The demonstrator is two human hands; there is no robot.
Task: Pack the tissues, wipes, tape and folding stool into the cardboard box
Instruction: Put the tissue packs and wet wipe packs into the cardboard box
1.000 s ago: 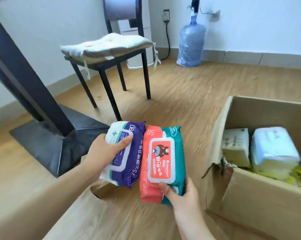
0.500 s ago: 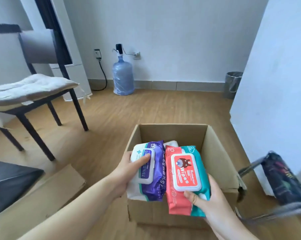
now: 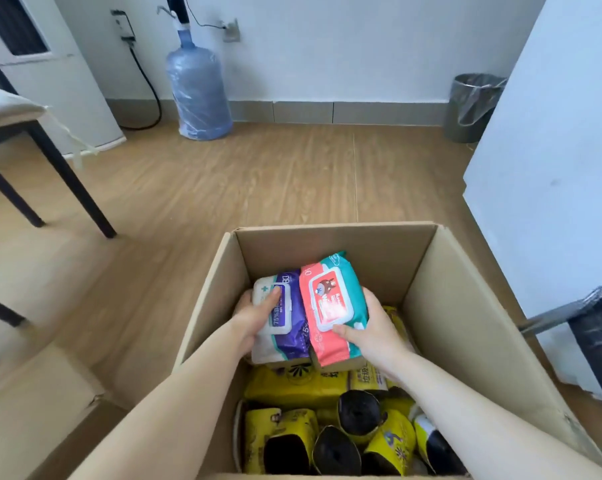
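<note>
Both hands (image 3: 372, 332) lowered wipes (image 3: 330, 306) into box (image 3: 441, 306)

The cardboard box (image 3: 466, 306) runs off the bottom edge, so its near wall is out of sight. Both forearms cover part of the yellow packs (image 3: 292, 386) and black rolls (image 3: 358, 410) inside. The chair (image 3: 33, 140) is cut by the left edge, the folding stool (image 3: 590, 327) by the right. Print on the wipes packs (image 3: 330, 303) is too blurred to read fully.

Bright soft daylight, wide-angle edge distortion.
</note>
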